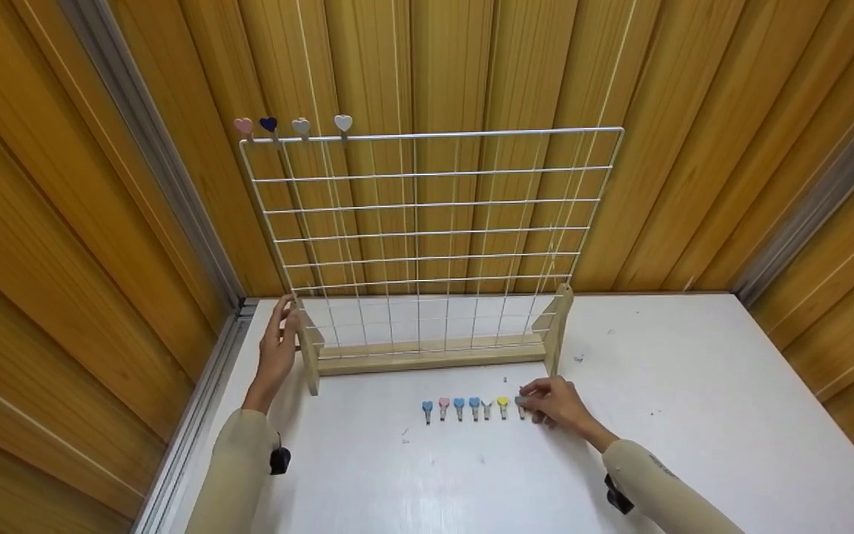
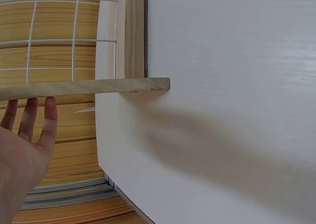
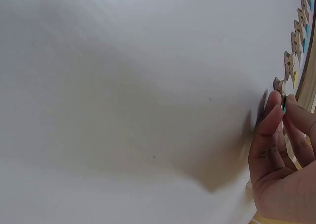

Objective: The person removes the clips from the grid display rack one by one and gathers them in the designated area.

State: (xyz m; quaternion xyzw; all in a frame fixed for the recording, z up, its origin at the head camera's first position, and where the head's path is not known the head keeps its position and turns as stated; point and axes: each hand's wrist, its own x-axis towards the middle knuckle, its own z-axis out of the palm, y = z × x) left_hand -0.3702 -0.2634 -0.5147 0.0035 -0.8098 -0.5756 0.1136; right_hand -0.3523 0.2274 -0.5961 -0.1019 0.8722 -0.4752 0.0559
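Observation:
A white wire grid (image 1: 416, 205) stands upright in a wooden base (image 1: 427, 363). My left hand (image 1: 277, 354) touches the base's left side piece (image 1: 308, 356); in the left wrist view, the fingertips of that hand (image 2: 24, 150) rest against the wood's edge. On the table lies a row of small wooden clothespins with heart tops, among them a pink one (image 1: 443, 408) and a yellow one (image 1: 502, 406). At the row's right end, my right hand (image 1: 557, 403) pinches a clothespin (image 3: 279, 84) between thumb and fingers. Its heart, mostly covered by the fingertips, looks greenish.
Several heart clothespins, pink, dark blue (image 1: 269, 124) and pale, sit clipped along the grid's top wire at the left. A white table (image 1: 657, 415) carries everything. Wood-patterned panels (image 1: 64, 222) close in the back and both sides, with metal rails at the corners.

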